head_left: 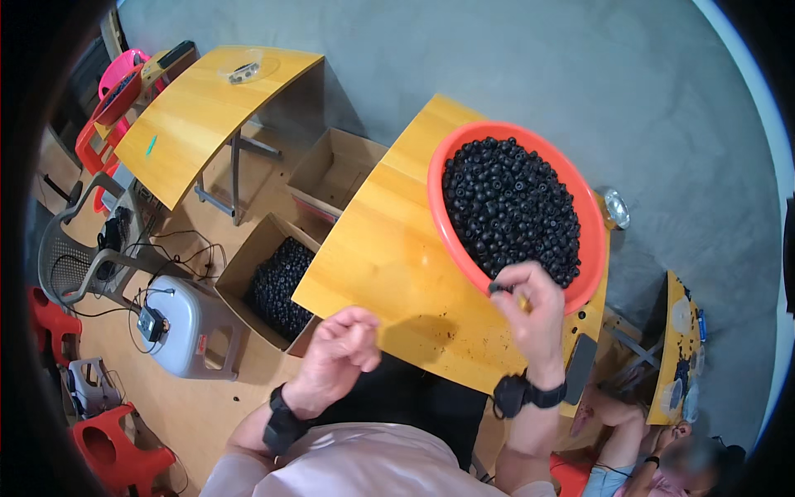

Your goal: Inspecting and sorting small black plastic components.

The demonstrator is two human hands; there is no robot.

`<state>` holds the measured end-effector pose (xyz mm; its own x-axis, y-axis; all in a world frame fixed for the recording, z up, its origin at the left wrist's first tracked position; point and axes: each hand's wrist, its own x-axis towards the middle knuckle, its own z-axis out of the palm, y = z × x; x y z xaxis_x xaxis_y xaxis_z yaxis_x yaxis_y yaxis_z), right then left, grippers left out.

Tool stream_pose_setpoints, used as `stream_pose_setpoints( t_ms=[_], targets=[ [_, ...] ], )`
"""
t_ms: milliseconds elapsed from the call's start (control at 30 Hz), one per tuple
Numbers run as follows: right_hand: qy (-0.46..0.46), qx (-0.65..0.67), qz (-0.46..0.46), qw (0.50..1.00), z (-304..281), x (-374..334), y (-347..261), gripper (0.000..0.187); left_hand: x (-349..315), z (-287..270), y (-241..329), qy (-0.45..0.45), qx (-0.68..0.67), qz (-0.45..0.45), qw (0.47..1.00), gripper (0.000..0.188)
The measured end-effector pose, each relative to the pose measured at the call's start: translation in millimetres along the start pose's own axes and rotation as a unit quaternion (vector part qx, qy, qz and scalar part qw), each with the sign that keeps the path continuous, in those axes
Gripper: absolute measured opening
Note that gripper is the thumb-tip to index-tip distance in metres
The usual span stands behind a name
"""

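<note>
A large orange-red basin heaped with small black round pieces stands on the yellow wooden table in front of me. Over the basin's near rim, my right hand is closed in a pinch, with a small black piece at its thumb and fingertips. A yellow patch shows among its fingers; what it is I cannot tell. My left hand hovers at the table's near left edge, fingers curled together. Whatever it may hold is hidden.
A carton of black pieces and another open carton sit on the floor to the left. Beyond are a second yellow table, a grey stool and cables. A phone lies by my right wrist. A person sits at lower right.
</note>
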<state>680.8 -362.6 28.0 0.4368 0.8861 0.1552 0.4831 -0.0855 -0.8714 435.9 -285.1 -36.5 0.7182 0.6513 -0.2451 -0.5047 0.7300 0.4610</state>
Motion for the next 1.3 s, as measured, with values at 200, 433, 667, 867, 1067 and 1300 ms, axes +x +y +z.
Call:
stream_pose_setpoints(
  t_ms=[200,433,667,867,1067,1300],
  targets=[
    [-0.071,0.058,-0.036,0.995,40.8,-64.2,-4.3,0.017,13.2,7.2,-45.3,-0.107,0.175,-0.052,0.977,0.027],
    [-0.033,0.117,-0.041,0.992,59.8,-82.2,37.5,0.017,19.7,-9.0,-74.5,-0.09,0.067,-0.122,0.986,0.014],
    [-0.025,0.123,-0.069,0.99,69.0,-82.5,58.5,0.009,26.9,-27.5,-73.1,-0.118,0.114,-0.162,0.973,0.019],
    [-0.013,0.204,-0.011,0.979,72.3,-84.0,75.9,0.013,31.5,-32.7,-88.0,-0.116,-0.018,-0.21,0.971,0.024],
    [-0.007,0.138,-0.067,0.988,77.2,-83.5,65.6,0.017,31.7,-33.1,-92.3,-0.105,-0.036,-0.211,0.971,0.029],
    [-0.006,0.066,-0.07,0.995,71.6,-98.8,64.9,0.025,25.9,-33.6,-91.0,-0.097,-0.037,-0.167,0.98,0.033]
  ],
)
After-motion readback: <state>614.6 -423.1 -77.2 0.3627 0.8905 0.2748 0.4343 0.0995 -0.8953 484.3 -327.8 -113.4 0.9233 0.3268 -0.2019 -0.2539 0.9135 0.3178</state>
